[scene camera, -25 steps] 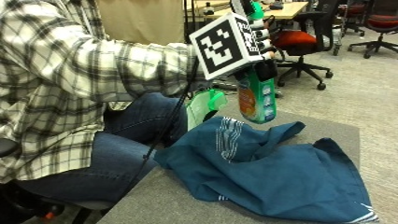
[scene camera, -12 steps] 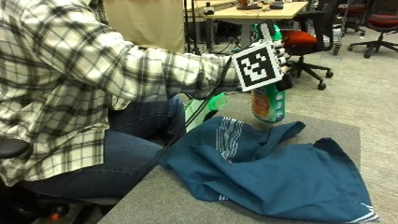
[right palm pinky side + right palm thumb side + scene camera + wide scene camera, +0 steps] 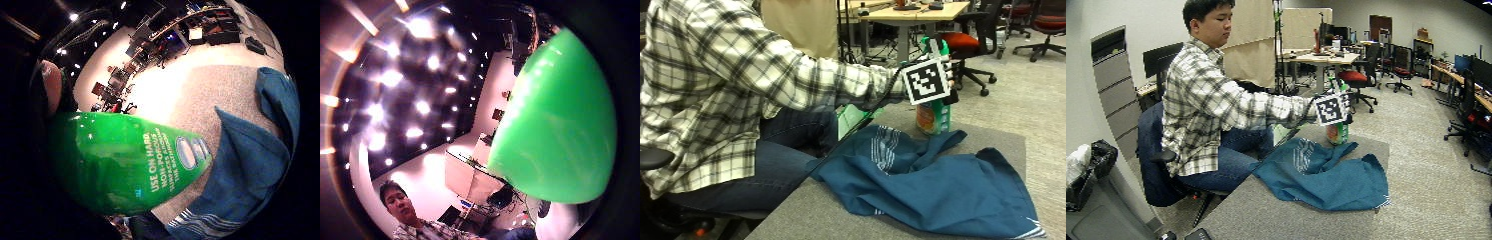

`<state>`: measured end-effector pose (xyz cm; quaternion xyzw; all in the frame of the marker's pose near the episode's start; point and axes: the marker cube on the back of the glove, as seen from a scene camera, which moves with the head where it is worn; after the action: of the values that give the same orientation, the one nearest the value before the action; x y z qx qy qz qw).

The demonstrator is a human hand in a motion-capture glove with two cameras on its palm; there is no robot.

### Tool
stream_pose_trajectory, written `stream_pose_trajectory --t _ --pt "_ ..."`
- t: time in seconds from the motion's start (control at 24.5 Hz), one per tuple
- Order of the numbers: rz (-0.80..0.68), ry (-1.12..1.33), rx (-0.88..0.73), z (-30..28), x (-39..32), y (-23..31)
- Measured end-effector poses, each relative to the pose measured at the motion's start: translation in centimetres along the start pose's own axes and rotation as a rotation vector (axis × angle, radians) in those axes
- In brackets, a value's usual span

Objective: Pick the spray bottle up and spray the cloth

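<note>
The worktop (image 3: pixel 1003 137) carries the blue cloth (image 3: pixel 939 185), crumpled and spread across most of it. The green spray bottle (image 3: pixel 934 112) stands upright just past the cloth's far edge, its base at or touching the surface. The right hand (image 3: pixel 947 75) is up at the bottle's neck, and the bottle fills both palm views; whether the fingers are grasping it cannot be made out.

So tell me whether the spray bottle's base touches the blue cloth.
Cannot tell. In the outside view the spray bottle stands right behind a raised fold of the cloth, which hides its base; no view shows contact or a gap.
</note>
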<state>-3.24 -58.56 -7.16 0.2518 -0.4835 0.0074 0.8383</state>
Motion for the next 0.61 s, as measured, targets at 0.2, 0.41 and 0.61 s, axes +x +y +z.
stream_pose_trajectory --t 0.2,0.41,0.61 --pt "0.03 -0.016 0.019 0.3 0.6 -0.4" --pt "0.034 0.012 0.006 0.5 1.1 -0.6" --pt "0.047 0.021 -0.009 0.3 1.2 -0.4"
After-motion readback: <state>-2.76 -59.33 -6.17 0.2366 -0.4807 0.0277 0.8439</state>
